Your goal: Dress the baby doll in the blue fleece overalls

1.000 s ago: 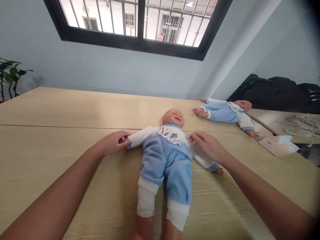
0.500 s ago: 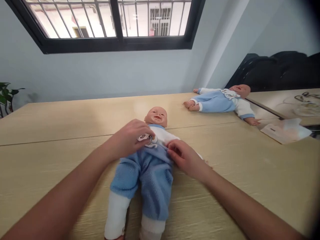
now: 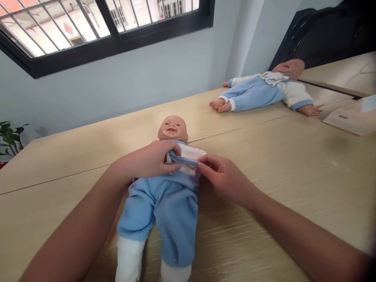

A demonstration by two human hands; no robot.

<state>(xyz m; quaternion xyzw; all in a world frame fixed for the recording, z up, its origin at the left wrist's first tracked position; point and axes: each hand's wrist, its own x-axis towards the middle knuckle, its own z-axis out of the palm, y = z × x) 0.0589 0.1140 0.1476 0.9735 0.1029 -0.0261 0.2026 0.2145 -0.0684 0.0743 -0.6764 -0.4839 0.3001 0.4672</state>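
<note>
A baby doll (image 3: 172, 128) lies face up on the table in front of me, its head pointing away. It wears a white top with a blue collar and fuzzy blue trousers (image 3: 173, 219) with white lower legs. Over the doll's chest, a narrow blue fabric strip (image 3: 185, 161) is stretched between my hands. My left hand (image 3: 154, 158) curls round its left end, covering part of the chest. Thumb and fingers of my right hand (image 3: 221, 172) pinch the other end. Whether the strip belongs to the top cannot be made out.
Another doll (image 3: 258, 92) in similar blue and white clothes lies at the back right of the wooden table (image 3: 279, 168). Beside it is a pale packet (image 3: 349, 119). Dark chairs (image 3: 317, 37) stand behind, a plant (image 3: 11, 137) is at the left, and a barred window (image 3: 114, 23) is above.
The blue strip has come into view, drawn taut between my hands. The white piece with dark markings near my left fingers is no longer visible. My view has tilted and shifted.
</note>
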